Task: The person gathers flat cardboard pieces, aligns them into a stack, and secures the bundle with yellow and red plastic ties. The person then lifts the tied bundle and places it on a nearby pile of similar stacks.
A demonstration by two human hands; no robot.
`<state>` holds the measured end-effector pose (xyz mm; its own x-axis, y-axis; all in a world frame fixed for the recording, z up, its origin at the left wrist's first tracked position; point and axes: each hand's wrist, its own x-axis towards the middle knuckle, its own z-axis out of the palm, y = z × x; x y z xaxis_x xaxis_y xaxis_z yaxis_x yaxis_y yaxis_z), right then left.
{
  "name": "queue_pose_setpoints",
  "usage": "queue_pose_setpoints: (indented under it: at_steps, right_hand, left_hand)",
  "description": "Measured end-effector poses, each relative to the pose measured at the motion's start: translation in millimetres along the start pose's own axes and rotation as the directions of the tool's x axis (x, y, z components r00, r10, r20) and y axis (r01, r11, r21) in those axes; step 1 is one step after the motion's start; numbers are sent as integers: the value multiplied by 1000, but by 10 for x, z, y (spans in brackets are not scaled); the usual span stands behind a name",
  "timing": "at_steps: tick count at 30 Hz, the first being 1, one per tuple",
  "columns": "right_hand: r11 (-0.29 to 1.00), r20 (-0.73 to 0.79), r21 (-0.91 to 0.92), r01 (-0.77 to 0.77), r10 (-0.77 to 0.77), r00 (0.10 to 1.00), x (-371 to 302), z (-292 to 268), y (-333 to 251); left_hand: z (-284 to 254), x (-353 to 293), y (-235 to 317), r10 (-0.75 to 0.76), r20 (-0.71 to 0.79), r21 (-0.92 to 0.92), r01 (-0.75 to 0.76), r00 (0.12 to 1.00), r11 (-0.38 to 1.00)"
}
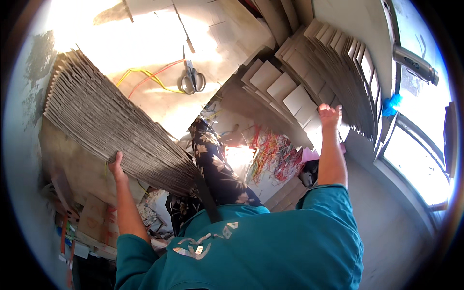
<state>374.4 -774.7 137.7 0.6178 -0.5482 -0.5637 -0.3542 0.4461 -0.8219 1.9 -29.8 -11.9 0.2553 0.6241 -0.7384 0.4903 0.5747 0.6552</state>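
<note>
A long stack of grey-brown cardboard sheets (118, 116), edges facing up, slants from the far left down to my lap. My left hand (116, 167) grips its near-left edge; the thumb shows on the side, and the other fingers are mostly hidden by the stack. On the right, my right hand (330, 117) is raised with fingers apart and slightly bent, at the edge of light cardboard pieces (298, 102) fanned out in steps. Nothing shows in that hand, and I cannot tell whether it touches the pieces.
Black-handled scissors (193, 81) lie on the sunlit board (164, 108) beside yellow and red strings (151, 77). Another cardboard stack (328, 72) leans by the right wall. Tangled coloured strings (278, 154) lie beyond my leg. A cardboard box (95, 217) stands lower left.
</note>
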Motion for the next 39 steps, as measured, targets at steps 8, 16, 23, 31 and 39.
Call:
queue_pose_setpoints:
  at_steps: [8,16,23,31,39]
  right_hand:
    - [969,-116,32,246,-240,964,442,1119,-1170]
    - [978,-150,28,206,-200,968,781,1413,-1130]
    - [968,-255,-34,249,-250,934,1010,1383,-1234]
    - [980,-264,53,194,-174,949,1126,1439,-1274]
    - [879,-185,71,471,-452,872,922,1660,-1367]
  left_hand:
    - [-119,83,35,-56,-18,35,56,998,998]
    - [-75,24,134,-102,-41,85,105,994,991]
    - [-184,106,36,-95,-14,52,95,995,994]
    - [-220,113,44,-87,7,54,87,996,995]
    - [-257,120,33,-104,24,41,103,994,994]
